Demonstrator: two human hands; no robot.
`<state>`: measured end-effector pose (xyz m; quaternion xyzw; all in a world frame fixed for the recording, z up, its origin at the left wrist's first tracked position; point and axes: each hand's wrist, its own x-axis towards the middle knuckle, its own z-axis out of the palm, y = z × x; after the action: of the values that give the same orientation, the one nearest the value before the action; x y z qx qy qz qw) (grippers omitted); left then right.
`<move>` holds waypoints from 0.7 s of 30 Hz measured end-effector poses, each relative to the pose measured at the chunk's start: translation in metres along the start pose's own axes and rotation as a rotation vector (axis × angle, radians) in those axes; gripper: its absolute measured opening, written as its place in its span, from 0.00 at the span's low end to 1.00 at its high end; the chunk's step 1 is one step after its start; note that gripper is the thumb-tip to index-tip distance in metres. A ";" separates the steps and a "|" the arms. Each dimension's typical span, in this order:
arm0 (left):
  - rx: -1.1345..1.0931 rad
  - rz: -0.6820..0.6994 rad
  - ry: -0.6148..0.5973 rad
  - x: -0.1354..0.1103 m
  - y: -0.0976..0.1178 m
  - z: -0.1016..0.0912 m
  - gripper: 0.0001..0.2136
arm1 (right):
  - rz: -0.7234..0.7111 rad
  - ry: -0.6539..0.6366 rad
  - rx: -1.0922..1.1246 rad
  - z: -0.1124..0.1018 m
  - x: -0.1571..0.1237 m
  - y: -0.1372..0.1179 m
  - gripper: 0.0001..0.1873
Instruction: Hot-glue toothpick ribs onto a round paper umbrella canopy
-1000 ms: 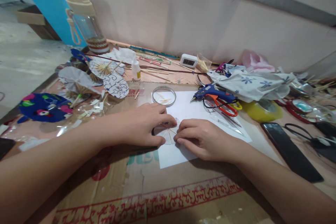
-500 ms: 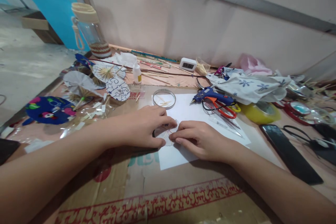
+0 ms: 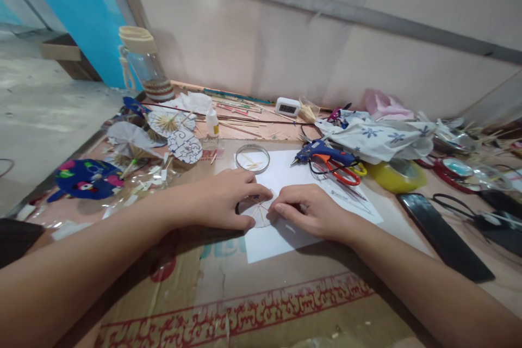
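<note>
A small round pale disc [image 3: 261,215] with thin wooden sticks fanned across it lies on a white sheet of paper [image 3: 265,247]. My left hand [image 3: 224,196] spans the disc, its thumb at the near edge and its forefinger at the far edge, holding it down. Against the disc's right side, the fingers of my right hand [image 3: 305,209] are pinched together; whatever is between them is too small or hidden to tell. Just beyond my left hand is a shallow clear round dish [image 3: 267,162] with several short sticks [image 3: 253,165].
A blue glue gun [image 3: 322,152] and orange-handled scissors [image 3: 338,171] lie right of the dish, near yellow tape [image 3: 397,175] and a black phone [image 3: 444,236]. Small paper umbrellas [image 3: 185,145], a glue bottle [image 3: 212,122], a timer [image 3: 287,107] and a drinking bottle [image 3: 149,65] stand left and back.
My right fingertips have shifted slightly right and curled more, uncovering more of the disc and its sticks. My left hand stays on the disc. The camera view has tilted slightly.
</note>
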<state>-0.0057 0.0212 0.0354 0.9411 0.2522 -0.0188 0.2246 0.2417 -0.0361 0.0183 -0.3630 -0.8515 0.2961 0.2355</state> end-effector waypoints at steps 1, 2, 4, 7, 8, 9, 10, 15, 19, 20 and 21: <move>-0.003 0.000 -0.005 0.000 0.000 -0.001 0.28 | -0.023 -0.002 -0.018 0.000 0.000 0.001 0.14; -0.008 0.000 -0.012 -0.001 -0.001 -0.001 0.28 | -0.054 -0.006 -0.044 0.001 0.000 0.002 0.14; -0.024 -0.007 -0.039 -0.001 -0.001 -0.003 0.29 | -0.105 -0.014 -0.091 0.004 0.000 0.004 0.13; -0.037 -0.014 -0.057 -0.002 -0.001 -0.006 0.28 | -0.135 -0.017 -0.112 0.007 0.001 0.005 0.12; -0.036 -0.012 -0.051 -0.002 -0.002 -0.006 0.28 | -0.143 -0.015 -0.105 0.007 0.001 0.005 0.12; -0.039 -0.011 -0.046 -0.003 -0.002 -0.008 0.27 | -0.152 -0.012 -0.091 0.008 0.002 0.005 0.12; -0.045 -0.011 -0.046 -0.004 -0.003 -0.009 0.27 | -0.159 -0.008 -0.075 0.008 0.003 0.005 0.12; -0.079 -0.030 -0.080 -0.005 -0.010 -0.014 0.28 | -0.211 0.063 -0.013 0.012 0.006 0.007 0.12; -0.097 -0.031 -0.099 -0.002 -0.016 -0.012 0.30 | -0.224 0.293 0.004 0.017 0.005 0.009 0.14; -0.103 -0.028 -0.095 -0.002 -0.017 -0.011 0.31 | -0.217 0.333 0.008 0.018 0.005 0.009 0.14; -0.112 -0.025 -0.091 -0.002 -0.019 -0.011 0.32 | -0.212 0.356 0.012 0.018 0.005 0.010 0.14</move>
<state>-0.0171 0.0392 0.0375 0.9221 0.2540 -0.0503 0.2877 0.2320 -0.0325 -0.0005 -0.3165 -0.8282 0.2057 0.4143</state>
